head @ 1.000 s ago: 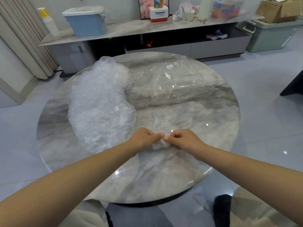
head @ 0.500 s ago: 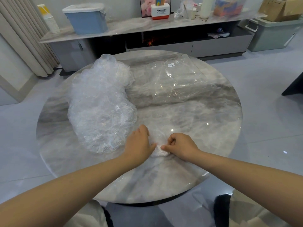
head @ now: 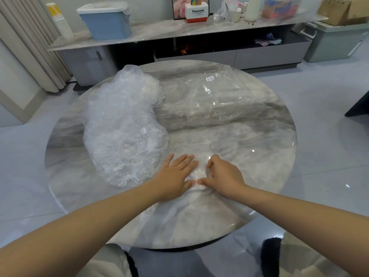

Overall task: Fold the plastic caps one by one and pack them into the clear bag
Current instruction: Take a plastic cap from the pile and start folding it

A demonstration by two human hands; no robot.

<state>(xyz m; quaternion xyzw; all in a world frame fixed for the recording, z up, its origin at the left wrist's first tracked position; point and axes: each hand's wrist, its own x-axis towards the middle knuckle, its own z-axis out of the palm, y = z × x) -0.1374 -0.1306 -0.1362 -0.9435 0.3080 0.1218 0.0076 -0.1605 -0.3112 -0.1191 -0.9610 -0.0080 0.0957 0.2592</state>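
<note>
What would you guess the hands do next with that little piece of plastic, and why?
Probably lift the folded cap and carry it to the clear bag lying flat farther back on the table. The left hand presses it flat and the right hand holds its edge, so the fold looks about finished. The pile of caps waits at the left.

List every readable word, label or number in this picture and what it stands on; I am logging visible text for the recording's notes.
"Panasonic": on the white and red box on the long sideboard.
Smaller line under that brand: too small to read.
White sticker on the clear bag: print too small to read.
Colourful pack on the sideboard: blurred, unreadable.
</note>
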